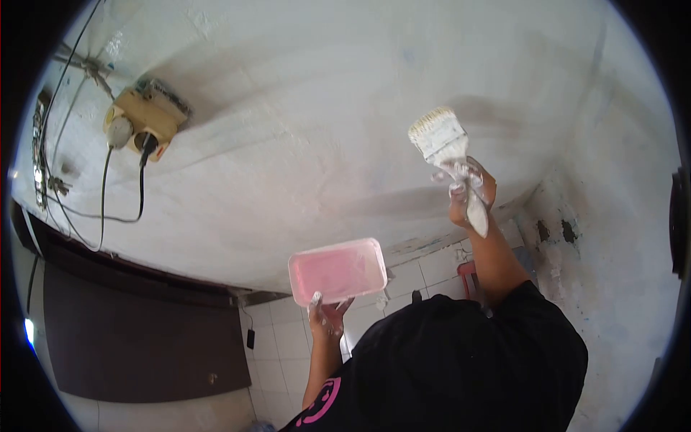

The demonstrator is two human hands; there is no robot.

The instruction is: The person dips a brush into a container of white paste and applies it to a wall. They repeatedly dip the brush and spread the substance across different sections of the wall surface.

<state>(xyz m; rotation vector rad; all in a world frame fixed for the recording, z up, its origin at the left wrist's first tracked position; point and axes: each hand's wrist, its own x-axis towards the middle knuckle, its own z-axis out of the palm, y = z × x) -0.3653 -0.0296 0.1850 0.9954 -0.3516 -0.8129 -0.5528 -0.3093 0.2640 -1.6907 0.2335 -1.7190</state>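
Observation:
My right hand (473, 189), smeared with white paint, grips a wide paintbrush (448, 146) by its paint-covered handle. The brush's bristles point up and to the left, in front of the whitish wall (309, 137). Lower and to the left, my left hand (329, 317) holds a shallow pink tray (337, 271) by its near edge, the thumb over the rim and the fingers beneath it. White residue coats the tray's rim and its right end. Paint also marks the left fingertips.
A cream power socket block (146, 119) with two plugs and hanging cables juts from the wall at upper left. A dark brown panel (144, 331) lies at lower left. White floor tiles (277, 338) and a red object (468, 277) show below. The right wall has dark holes (568, 231).

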